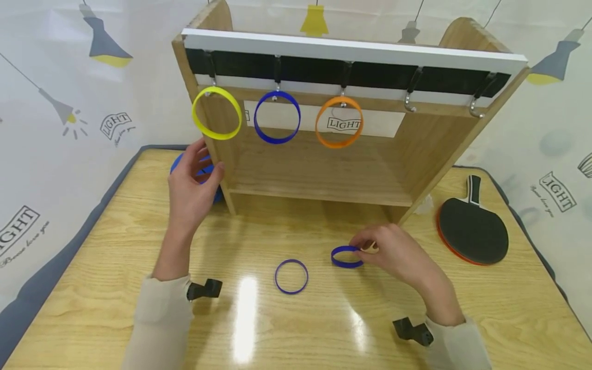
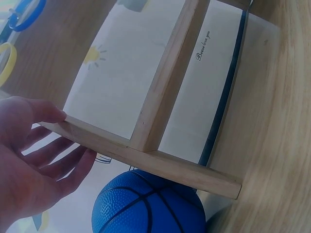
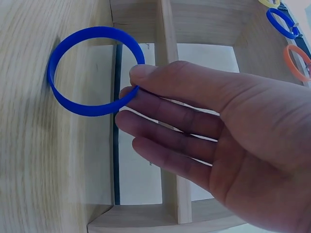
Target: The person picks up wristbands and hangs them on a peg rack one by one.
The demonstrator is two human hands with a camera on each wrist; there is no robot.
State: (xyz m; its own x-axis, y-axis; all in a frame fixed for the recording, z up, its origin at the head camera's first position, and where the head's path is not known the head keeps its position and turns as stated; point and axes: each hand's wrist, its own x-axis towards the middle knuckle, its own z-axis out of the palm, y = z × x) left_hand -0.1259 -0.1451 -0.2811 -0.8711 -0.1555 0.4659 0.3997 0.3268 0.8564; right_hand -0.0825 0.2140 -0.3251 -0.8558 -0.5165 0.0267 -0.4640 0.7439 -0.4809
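Observation:
With its thumb and index finger, my right hand (image 1: 398,254) pinches the edge of a blue wristband (image 1: 344,264) just above the table; the right wrist view shows the band (image 3: 92,110) whole. A thinner-looking blue band (image 1: 290,293) lies flat on the table to its left. My left hand (image 1: 189,187) holds the left side panel of a wooden shelf (image 1: 319,190), thumb and fingers on opposite sides of the board (image 2: 104,141). From hooks along the shelf's top hang a yellow band (image 1: 217,136), a blue band (image 1: 277,140) and an orange band (image 1: 339,145).
Two hooks at the right, one of them this hook (image 1: 409,105), carry no band. Behind my left hand sits a blue ball (image 2: 148,206) against the shelf's side. A black table tennis paddle (image 1: 474,231) lies right of the shelf. Printed cloth (image 1: 60,169) surrounds the table.

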